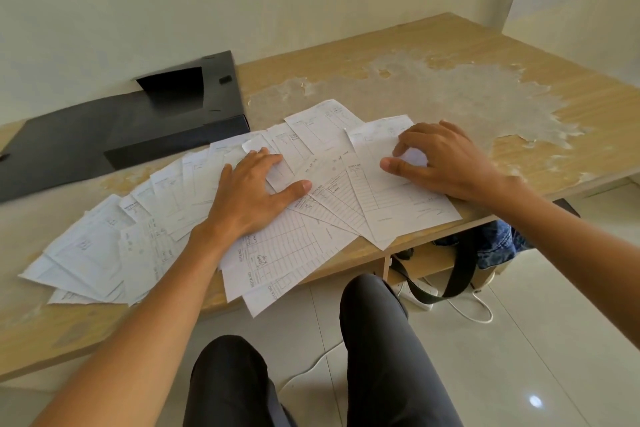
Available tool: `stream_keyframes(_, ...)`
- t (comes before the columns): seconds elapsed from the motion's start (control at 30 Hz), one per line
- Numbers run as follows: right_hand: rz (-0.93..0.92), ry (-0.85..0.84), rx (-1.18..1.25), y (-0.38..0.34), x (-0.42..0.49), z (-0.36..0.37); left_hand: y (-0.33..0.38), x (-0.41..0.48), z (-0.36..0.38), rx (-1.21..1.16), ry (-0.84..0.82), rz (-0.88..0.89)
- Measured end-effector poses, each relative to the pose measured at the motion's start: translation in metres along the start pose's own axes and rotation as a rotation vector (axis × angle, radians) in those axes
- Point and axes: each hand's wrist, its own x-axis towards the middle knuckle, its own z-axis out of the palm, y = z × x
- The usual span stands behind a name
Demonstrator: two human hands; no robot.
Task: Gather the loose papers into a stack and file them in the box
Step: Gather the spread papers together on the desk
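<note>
Several loose white printed forms, the papers (104,246), lie fanned out across the wooden table (450,55), some hanging over its front edge. My left hand (249,194) lies flat on the middle of the fan, fingers spread. My right hand (443,159) rests on the rightmost sheet (398,204), fingers curled, thumb and fingertips pinching up a small fold of that sheet. The black file box (176,142) lies open at the back left, its lid (69,139) folded flat toward the left.
The tabletop has a large worn, peeling patch (433,94) at the back right. Under the table sit a blue patterned bag with a black strap (464,263) and a white power strip with cable (419,295). My legs in dark trousers are below the front edge.
</note>
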Motion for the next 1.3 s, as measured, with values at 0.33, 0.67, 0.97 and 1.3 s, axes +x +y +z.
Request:
stream_keyframes(0.33, 0.092, -0.077, -0.065, -0.017, -0.024, -0.003, 0.0, -0.014, -0.023, -0.054, 0.023, -0.021)
stream_keyframes(0.67, 0.021, -0.251, 0.04, -0.043, -0.021, 0.002, -0.015, -0.049, -0.023, -0.046, -0.106, 0.069)
stream_keyframes(0.97, -0.021, -0.189, 0.012, -0.062, -0.023, 0.006, -0.022, -0.059, -0.02, -0.047, -0.121, 0.071)
stream_keyframes(1.3, 0.03, -0.242, -0.107, -0.069, -0.027, 0.012, -0.027, -0.064, -0.02, -0.038, -0.124, 0.061)
